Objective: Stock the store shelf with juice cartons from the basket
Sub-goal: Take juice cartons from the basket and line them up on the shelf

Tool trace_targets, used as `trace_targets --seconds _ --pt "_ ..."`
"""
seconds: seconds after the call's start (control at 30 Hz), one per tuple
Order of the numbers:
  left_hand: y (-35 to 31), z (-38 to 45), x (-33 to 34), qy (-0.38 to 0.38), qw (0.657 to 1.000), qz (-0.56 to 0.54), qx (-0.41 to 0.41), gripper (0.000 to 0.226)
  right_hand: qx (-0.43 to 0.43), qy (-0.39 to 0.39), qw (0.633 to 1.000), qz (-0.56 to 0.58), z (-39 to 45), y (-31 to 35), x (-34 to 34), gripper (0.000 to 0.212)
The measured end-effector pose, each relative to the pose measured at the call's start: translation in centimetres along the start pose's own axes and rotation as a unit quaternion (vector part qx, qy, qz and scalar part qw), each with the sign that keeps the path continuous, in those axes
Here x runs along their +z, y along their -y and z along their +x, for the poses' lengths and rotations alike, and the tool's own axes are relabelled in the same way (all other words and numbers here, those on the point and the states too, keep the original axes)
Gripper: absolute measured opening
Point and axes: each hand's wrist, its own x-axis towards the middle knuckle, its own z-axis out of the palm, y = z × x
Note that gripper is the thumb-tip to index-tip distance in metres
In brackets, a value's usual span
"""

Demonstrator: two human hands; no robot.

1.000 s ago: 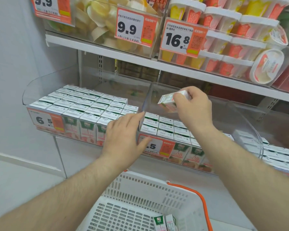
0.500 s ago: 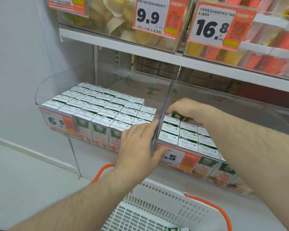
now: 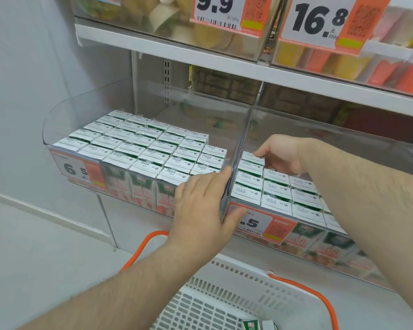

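Observation:
Small white-topped juice cartons [image 3: 279,194] stand in rows in the right clear shelf bin. My right hand [image 3: 284,153] reaches into that bin and its curled fingers hold the rearmost carton [image 3: 252,159] of the left column, which stands upright in line with the row. My left hand [image 3: 200,206] rests with straight fingers on the front end of the clear divider [image 3: 239,148], thumb against the price tag. The white basket [image 3: 236,272] with orange handles sits below the shelf, with two cartons [image 3: 250,325] visible in it.
The left bin is packed with more cartons [image 3: 141,148]. Behind the rows both bins have open space. The upper shelf [image 3: 200,53] with price tags and fruit cups hangs close above. A plain wall and floor lie to the left.
My right hand brought the carton down from above the bin and set it upright at the back of the row. The left hand stayed on the divider. The view moved closer.

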Motion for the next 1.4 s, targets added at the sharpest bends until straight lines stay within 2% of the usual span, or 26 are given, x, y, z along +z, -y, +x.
trace_targets --seconds 0.07,0.17,0.27,0.43,0.5,0.57,0.67,0.77,0.83,0.93,1.0,1.1,1.23,1.4 --pt "0.0 -0.1 0.0 0.001 1.0 -0.003 -0.002 0.065 0.017 0.011 1.0 -0.015 -0.1 -0.1 -0.1 0.036" --pt "-0.1 0.0 -0.1 0.002 1.0 -0.006 0.0 0.065 0.043 -0.024 0.998 -0.036 -0.6 0.0 0.2 0.035" --pt "-0.1 0.0 -0.3 0.0 1.0 -0.002 -0.001 0.066 0.032 -0.106 0.99 -0.087 -1.4 -0.1 1.3 0.037" --pt "-0.7 0.1 -1.2 0.032 0.999 -0.013 -0.013 0.069 -0.03 -0.261 0.942 -0.209 -2.6 -0.4 2.7 0.038" --pt "-1.0 0.1 -1.6 0.024 0.999 -0.023 -0.004 0.067 -0.054 -0.332 0.905 -0.263 -3.5 -0.8 3.3 0.046" --pt "-1.5 -0.1 -1.9 -0.006 0.999 -0.014 0.043 0.06 -0.101 -0.422 0.846 -0.311 -5.1 -1.6 4.6 0.037" --pt "-2.7 -1.1 -1.9 -0.048 0.993 -0.016 0.108 0.045 -0.25 -0.516 0.757 -0.314 -7.8 -3.4 7.1 0.022" --pt "-3.6 -2.3 -1.5 -0.029 0.99 -0.044 0.131 0.033 -0.423 -0.532 0.693 -0.242 -10.0 -6.2 9.9 0.02" --pt "-3.9 -3.2 -1.4 0.033 0.987 -0.068 0.144 0.021 -0.486 -0.516 0.678 -0.194 -11.6 -8.4 11.5 0.019" --pt "-4.4 -5.3 -1.2 0.205 0.966 -0.053 0.15 0.019 -0.502 -0.471 0.705 -0.169 -13.2 -12.4 13.6 0.02" --pt "-4.5 -6.8 -0.8 0.29 0.944 -0.023 0.152 0.017 -0.467 -0.427 0.755 -0.172 -13.0 -15.5 14.5 0.019" --pt "-3.8 -9.2 0.4 0.385 0.912 0.001 0.138 0.013 -0.355 -0.355 0.843 -0.193 -11.7 -19.7 15.9 0.024" --pt "-2.6 -11.3 1.9 0.454 0.884 0.014 0.111 0.021 -0.236 -0.265 0.909 -0.221 -9.5 -23.2 17.3 0.032" --pt "-1.8 -13.6 5.3 0.525 0.85 0.021 0.034 0.027 -0.083 -0.09 0.946 -0.301 -5.5 -27.5 19.7 0.032"
